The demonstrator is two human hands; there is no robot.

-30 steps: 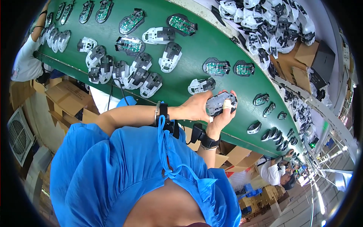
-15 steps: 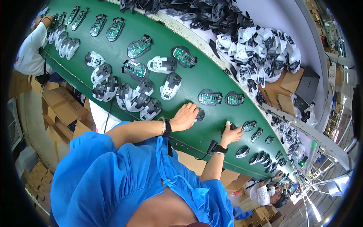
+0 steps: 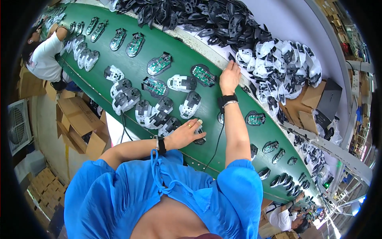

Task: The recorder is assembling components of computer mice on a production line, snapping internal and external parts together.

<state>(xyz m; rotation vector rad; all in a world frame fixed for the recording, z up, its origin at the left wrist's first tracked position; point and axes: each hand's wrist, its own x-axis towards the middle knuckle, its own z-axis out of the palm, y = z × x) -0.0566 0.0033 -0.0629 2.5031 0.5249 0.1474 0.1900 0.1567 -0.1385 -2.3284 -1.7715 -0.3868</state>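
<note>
My left hand (image 3: 184, 135) lies palm down with its fingers loosely bent over a mouse shell (image 3: 202, 140) on the green bench (image 3: 215, 159), hiding so much of it that I can't tell whether they grip it or just rest there. My right hand (image 3: 230, 79) reaches to the pale ledge (image 3: 211, 55), fingers nearly straight and close together, their tips by a small black part (image 3: 231, 57); whether they pinch it, I can't tell.

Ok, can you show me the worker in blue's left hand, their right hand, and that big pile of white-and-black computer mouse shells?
Left hand (image 3: 182, 134): head view, back of the hand.
Right hand (image 3: 230, 79): head view, back of the hand.
Pile of white-and-black computer mouse shells (image 3: 274, 71): head view, middle of the heap.
</note>
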